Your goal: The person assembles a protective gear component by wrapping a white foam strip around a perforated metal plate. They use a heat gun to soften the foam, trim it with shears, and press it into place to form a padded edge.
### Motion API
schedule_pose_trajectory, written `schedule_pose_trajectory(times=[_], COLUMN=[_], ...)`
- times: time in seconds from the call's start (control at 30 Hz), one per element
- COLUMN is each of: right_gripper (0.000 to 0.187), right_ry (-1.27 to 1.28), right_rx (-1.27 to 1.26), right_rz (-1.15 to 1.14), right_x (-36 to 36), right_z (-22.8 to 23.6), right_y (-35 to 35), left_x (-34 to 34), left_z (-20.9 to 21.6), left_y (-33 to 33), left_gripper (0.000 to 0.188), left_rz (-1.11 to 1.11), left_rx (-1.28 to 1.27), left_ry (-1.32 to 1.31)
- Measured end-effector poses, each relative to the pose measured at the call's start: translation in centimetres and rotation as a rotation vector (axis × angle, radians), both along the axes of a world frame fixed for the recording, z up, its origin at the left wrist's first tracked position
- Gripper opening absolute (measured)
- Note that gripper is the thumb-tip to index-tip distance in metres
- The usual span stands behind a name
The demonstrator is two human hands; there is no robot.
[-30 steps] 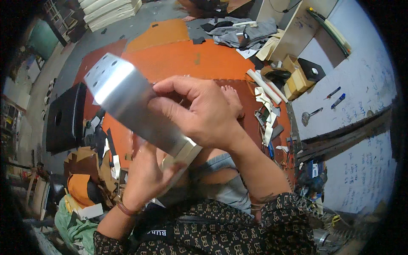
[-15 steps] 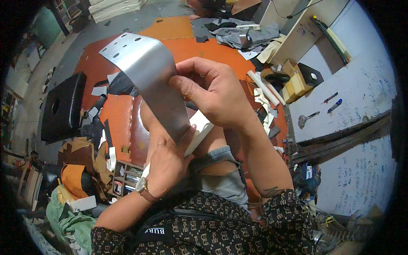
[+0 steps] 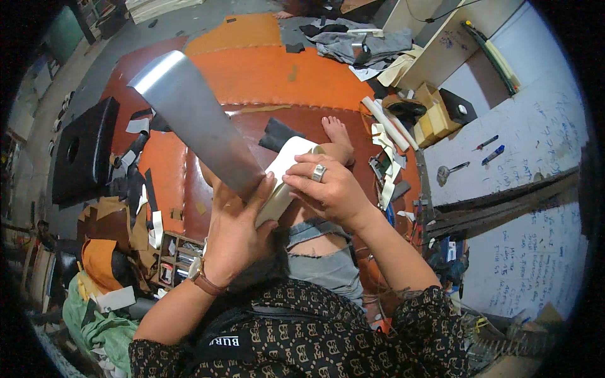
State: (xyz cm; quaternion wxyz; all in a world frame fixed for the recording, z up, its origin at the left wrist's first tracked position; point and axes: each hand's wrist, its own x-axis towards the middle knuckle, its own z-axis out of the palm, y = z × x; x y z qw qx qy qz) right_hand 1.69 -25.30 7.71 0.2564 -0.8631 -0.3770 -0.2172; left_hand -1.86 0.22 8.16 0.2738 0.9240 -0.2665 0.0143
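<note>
A bent, shiny metal plate (image 3: 201,123) rises up and to the left from my left hand (image 3: 238,220), its lower end held between the fingers. The same hand lies along a long white piece with a rounded end (image 3: 296,150), close against the plate's lower end. My right hand (image 3: 337,195), with a ring on one finger, is closed on the right edge of this white piece. Some of its fingertips and the thumb are hidden. Both things are above my lap, over the torn grey jeans (image 3: 321,252).
Orange and brown leather-like sheets (image 3: 271,75) cover the floor ahead. A black padded panel (image 3: 85,151) stands at the left, beside scraps and a divided tool box (image 3: 179,258). To the right are white rolls (image 3: 386,123), yellow blocks (image 3: 435,120) and a white board (image 3: 504,170) with pens.
My right hand has let go of the metal plate's edge and moved down onto the white piece. The plate has turned, so its holed end no longer shows.
</note>
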Motion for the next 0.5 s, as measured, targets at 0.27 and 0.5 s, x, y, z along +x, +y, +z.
schedule_pose_trajectory(times=[0.27,0.5], right_gripper=[0.028,0.029], right_ry=[0.141,0.103], right_rx=[-0.073,-0.066], right_rz=[0.09,0.045], right_x=[0.6,-0.7], right_z=[-0.7,-0.6], right_y=[-0.3,-0.3], left_x=[-1.4,-2.3], left_z=[0.3,0.0], left_y=[-0.7,-0.5], left_gripper=[0.082,0.081], left_rz=[0.041,-0.003], left_rx=[0.07,0.005], left_ry=[0.153,0.051])
